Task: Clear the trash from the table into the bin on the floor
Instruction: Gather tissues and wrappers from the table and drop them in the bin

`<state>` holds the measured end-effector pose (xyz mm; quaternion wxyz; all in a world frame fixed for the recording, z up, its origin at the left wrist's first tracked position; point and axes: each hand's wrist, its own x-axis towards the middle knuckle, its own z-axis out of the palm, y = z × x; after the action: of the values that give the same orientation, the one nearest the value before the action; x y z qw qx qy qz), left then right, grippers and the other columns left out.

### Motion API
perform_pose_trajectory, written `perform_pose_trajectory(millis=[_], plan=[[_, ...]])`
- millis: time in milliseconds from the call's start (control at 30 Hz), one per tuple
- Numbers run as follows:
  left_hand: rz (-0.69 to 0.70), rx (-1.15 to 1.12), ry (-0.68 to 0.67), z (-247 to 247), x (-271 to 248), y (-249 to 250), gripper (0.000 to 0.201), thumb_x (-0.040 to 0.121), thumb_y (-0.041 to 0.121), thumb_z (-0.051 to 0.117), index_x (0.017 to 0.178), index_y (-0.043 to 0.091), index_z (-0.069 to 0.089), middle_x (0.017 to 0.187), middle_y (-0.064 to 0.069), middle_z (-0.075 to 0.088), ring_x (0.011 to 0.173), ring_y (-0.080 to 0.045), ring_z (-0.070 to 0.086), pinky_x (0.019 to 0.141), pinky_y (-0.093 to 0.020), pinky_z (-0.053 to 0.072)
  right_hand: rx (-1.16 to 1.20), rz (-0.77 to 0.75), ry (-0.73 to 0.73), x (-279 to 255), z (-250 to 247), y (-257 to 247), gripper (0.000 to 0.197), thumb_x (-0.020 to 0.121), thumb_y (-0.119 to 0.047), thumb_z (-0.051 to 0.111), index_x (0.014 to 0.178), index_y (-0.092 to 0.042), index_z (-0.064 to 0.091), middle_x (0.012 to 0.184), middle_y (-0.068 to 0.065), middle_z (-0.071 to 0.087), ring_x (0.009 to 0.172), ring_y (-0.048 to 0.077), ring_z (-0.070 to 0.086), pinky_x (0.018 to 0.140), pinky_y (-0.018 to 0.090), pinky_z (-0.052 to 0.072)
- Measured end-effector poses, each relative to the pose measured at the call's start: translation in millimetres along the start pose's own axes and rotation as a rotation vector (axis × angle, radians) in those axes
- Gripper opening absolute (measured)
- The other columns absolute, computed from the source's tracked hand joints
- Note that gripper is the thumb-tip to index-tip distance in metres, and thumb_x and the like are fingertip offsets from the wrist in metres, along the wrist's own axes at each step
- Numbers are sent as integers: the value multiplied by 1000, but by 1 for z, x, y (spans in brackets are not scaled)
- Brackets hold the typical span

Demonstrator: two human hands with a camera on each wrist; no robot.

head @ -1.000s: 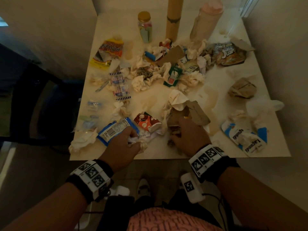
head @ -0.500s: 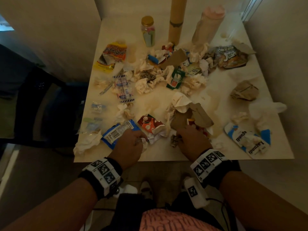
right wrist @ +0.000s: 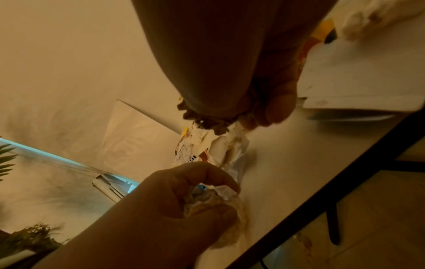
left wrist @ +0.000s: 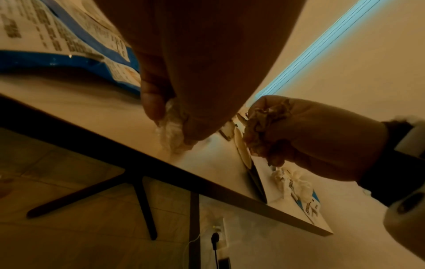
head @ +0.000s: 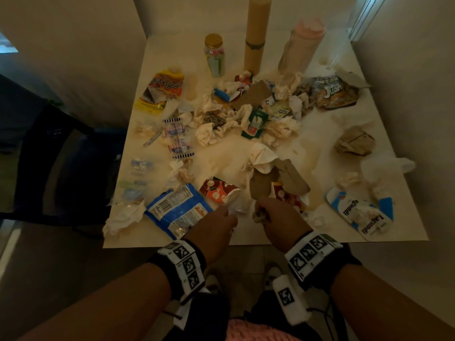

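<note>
head view: the left hand (head: 211, 227) sits at the near edge of the table (head: 283, 153), fingers curled tight round a white tissue (head: 235, 206). just beside it the right hand (head: 280, 220) clutches a brown wad (head: 260, 216) of crumpled paper. left of the left hand lies a blue packet (head: 177, 210), with a red carton (head: 219, 191) just past the knuckles. brown card (head: 283, 179) and a second red carton lie beyond the right hand. a blue-white wrapper (head: 362, 212) rests near the right corner. more tissues and wrappers crowd the middle; a jar (head: 214, 55), a tall tube (head: 257, 35) and a pink-capped bottle (head: 301, 45) stand at the far edge. the bin is not visible

left wrist view: the left hand (left wrist: 197, 72) pinches the tissue (left wrist: 171, 132) between thumb and fingers, just above the table (left wrist: 92, 105) near its edge. the blue packet (left wrist: 57, 45) lies behind. the right hand (left wrist: 310, 138) is clenched on the wad (left wrist: 264, 127)

right wrist view: the right hand (right wrist: 230, 63) grips the wad (right wrist: 207, 122) over the table (right wrist: 287, 154); the left hand (right wrist: 174, 200) below holds its tissue (right wrist: 214, 202), fingers wrapped round it
</note>
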<state>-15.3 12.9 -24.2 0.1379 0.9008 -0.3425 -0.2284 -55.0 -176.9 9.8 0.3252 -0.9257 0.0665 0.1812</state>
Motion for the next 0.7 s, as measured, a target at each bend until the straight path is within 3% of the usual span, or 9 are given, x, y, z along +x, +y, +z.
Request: perform_pose_trajectory(millis=[200, 300, 367, 433, 500, 600, 700], plan=[[-29, -43, -10, 1, -4, 1, 18, 95, 17, 50, 113, 17, 51, 112, -3, 49, 95, -21, 53, 75, -29, 42, -101, 10, 49, 18, -5, -5, 28, 79, 7, 46, 85, -20, 52, 95, 6, 46, 86, 25, 46, 70, 28, 28], [-85, -131, -23, 2, -4, 2, 40, 93, 19, 55, 131, 22, 40, 117, -2, 49, 100, -20, 54, 82, -33, 48, -78, 61, 79, 23, -5, -3, 20, 82, 3, 45, 94, -12, 53, 104, 15, 51, 100, 32, 48, 74, 28, 28], [-96, -146, -31, 6, -2, 0, 61, 93, 22, 56, 144, 27, 25, 121, -1, 46, 101, -20, 54, 80, -31, 48, -88, 96, 54, 22, -5, -4, 17, 85, -1, 45, 95, -13, 50, 110, 17, 50, 106, 35, 47, 75, 31, 30], [-115, -109, -66, 10, 0, -1, 68, 92, 24, 57, 148, 27, 18, 125, -2, 43, 102, -22, 54, 77, -30, 46, -115, 119, 49, 20, -6, -8, 17, 87, -4, 45, 101, -12, 50, 117, 17, 49, 111, 36, 45, 81, 39, 36], [-136, -92, -78, 10, 1, 0, 62, 93, 24, 57, 145, 23, 24, 127, -5, 43, 106, -23, 54, 80, -31, 46, -150, 114, 72, 22, -5, -11, 25, 88, -6, 46, 113, -10, 50, 122, 16, 47, 114, 36, 44, 90, 38, 37], [-156, -103, -45, 10, 0, 3, 42, 93, 24, 57, 131, 17, 39, 122, -6, 46, 106, -23, 53, 87, -36, 48, -145, 79, 103, 30, -3, -17, 43, 87, -6, 49, 128, -20, 46, 130, 12, 43, 116, 33, 48, 94, 38, 41], [-177, -44, -33, 14, -3, 3, 27, 92, 27, 57, 113, 17, 44, 114, -5, 47, 99, -23, 53, 83, -39, 49, -95, 104, 67, 46, -2, -18, 63, 86, 0, 48, 141, -28, 35, 141, 14, 33, 124, 36, 45, 96, 43, 44]])
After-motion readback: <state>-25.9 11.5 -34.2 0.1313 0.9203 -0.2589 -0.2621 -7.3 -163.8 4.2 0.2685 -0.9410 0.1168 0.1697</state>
